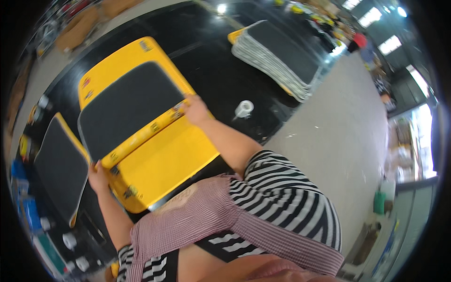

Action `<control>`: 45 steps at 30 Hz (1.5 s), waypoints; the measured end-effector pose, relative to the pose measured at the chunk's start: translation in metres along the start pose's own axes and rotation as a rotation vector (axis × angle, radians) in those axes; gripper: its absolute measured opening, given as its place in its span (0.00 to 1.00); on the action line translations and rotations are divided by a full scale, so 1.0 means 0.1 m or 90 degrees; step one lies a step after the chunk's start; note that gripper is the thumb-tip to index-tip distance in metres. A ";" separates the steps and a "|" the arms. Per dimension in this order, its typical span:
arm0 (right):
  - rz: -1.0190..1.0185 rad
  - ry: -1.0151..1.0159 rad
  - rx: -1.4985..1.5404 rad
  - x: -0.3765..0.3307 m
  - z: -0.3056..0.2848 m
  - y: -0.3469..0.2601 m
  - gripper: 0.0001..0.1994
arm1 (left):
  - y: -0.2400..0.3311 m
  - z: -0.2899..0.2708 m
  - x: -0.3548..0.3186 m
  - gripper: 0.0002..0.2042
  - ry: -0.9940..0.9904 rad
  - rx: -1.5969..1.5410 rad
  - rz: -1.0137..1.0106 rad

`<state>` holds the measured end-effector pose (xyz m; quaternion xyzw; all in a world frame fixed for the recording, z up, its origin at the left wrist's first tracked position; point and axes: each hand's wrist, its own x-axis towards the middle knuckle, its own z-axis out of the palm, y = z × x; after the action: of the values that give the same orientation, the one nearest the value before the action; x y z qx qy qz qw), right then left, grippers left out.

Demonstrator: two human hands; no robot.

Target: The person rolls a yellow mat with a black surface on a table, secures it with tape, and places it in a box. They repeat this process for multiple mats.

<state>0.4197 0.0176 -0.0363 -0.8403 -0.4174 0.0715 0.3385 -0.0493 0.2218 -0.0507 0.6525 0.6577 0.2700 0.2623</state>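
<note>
A flexible yellow mat with a dark grey back lies partly rolled up across the black table. Its near edge is curled over into a tube with small printed figures. My left hand is closed on the left end of this roll, and my right hand grips the right end. Beneath it, a flat yellow mat with rounded corners shows at the far and near sides. Just left of my left hand rests another dark-backed mat with a yellow edge.
A stack of dark-topped mats with pale edges stands at the far right of the black table. A white tape roll sits nearer. Blue packages and small white items line the left. Beyond the table's right edge stretches a pale floor.
</note>
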 end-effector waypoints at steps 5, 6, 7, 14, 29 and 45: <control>0.052 -0.002 0.088 -0.07 -0.19 0.08 0.24 | 0.52 0.08 -0.44 0.29 0.110 -0.140 0.034; 0.005 -0.004 0.069 -0.06 -0.16 0.13 0.24 | 0.26 0.17 -0.39 0.28 0.134 -0.109 0.027; -0.016 -0.004 0.063 -0.08 -0.14 0.15 0.25 | 0.14 0.21 -0.40 0.29 0.151 -0.102 0.033; -0.044 -0.068 -0.083 -0.03 -0.19 0.07 0.24 | 0.47 -0.04 -0.78 0.21 0.207 0.122 0.173; -0.471 -0.065 -0.118 0.53 0.51 -0.69 0.26 | 2.01 0.78 0.43 0.34 -0.156 0.343 0.265; -0.524 -0.243 -0.320 0.13 0.07 -0.69 0.14 | 1.59 0.71 -0.59 0.31 -0.142 0.276 0.600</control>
<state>0.3801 0.0601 0.0033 -0.6337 -0.7721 -0.0178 0.0443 0.1142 0.1646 0.0089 0.9415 0.3016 0.1450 0.0400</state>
